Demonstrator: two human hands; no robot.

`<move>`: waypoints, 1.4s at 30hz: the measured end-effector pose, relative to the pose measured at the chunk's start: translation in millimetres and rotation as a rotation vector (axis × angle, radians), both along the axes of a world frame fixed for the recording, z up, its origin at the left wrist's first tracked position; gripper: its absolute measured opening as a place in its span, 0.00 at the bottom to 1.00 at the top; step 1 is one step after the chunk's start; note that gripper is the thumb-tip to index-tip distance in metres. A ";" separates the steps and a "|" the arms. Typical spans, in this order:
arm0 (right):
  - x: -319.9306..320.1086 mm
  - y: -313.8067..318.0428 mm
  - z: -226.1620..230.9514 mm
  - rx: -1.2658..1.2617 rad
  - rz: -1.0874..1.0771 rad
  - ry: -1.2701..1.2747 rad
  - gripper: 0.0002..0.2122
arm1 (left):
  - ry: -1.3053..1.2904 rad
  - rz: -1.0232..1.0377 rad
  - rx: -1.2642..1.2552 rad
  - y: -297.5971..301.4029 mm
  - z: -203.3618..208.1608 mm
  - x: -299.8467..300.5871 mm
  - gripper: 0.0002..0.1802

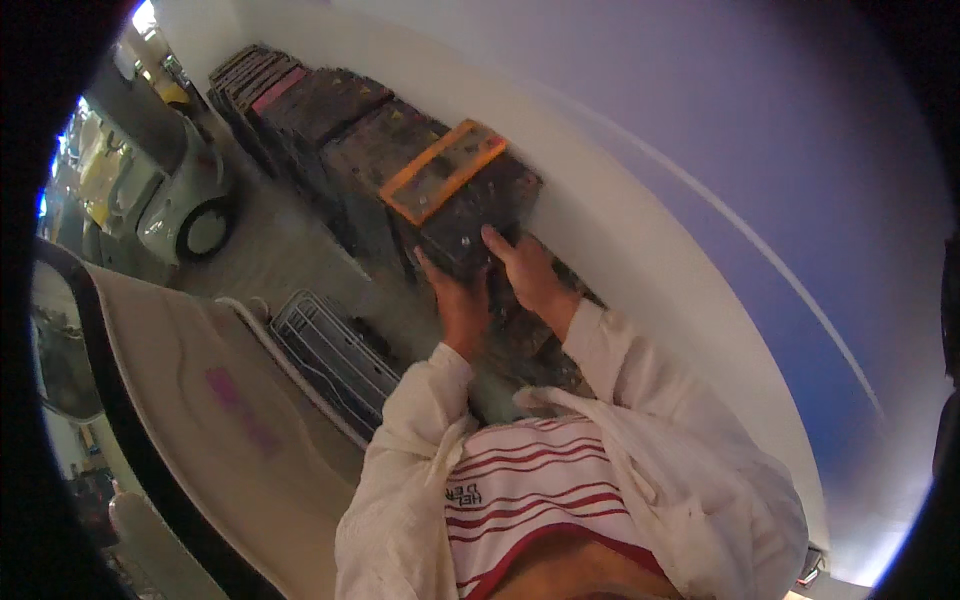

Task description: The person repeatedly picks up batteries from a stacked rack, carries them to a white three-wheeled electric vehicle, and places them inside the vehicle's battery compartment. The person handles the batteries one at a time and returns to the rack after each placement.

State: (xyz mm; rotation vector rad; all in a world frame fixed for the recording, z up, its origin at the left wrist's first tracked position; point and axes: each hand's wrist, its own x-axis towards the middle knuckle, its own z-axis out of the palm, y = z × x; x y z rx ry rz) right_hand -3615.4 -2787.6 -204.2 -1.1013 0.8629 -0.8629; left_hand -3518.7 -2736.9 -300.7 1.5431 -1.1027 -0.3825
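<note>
Head view shows a dark, box-shaped block with a bright orange rectangular frame on top (470,212) at the wall-side edge of the grey floor (300,232), at the near end of a row of dark, dusty boxes (325,112). Whether it is raised or resting is unclear. The left hand (458,300) is at its near left side, the right hand (530,275) at its near right, thumb on the dark face; the fingers appear to grasp it, though most are hidden. It looks heavy, so a grip at one end could let it tip or slip, and fingers could be pinched against neighbouring boxes. Leftward are a grey wire rack (335,345) and a cream, curved vehicle panel (215,400).
</note>
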 end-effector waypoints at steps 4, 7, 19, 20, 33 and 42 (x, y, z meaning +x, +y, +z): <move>-7.8 -5.6 -3.0 0.067 0.065 -0.076 0.27 | 0.022 -0.076 -0.092 11.6 -16.0 21.3 0.48; -32.1 26.4 1.4 0.062 0.009 0.020 0.22 | 0.032 -0.058 -0.040 52.0 -6.7 34.5 0.43; -116.2 243.6 20.6 0.135 0.490 0.248 0.14 | 0.477 0.517 -0.042 470.2 161.2 -72.1 0.19; -111.7 259.5 26.5 0.111 0.549 0.243 0.14 | 0.442 0.639 -0.060 498.2 167.8 -83.2 0.18; -0.2 530.0 57.2 -0.008 1.575 0.163 0.11 | 0.340 1.351 -0.489 745.4 200.5 -163.0 0.09; 98.0 796.5 65.1 -0.015 2.057 0.002 0.14 | 0.051 1.968 -0.613 967.2 215.0 -175.7 0.10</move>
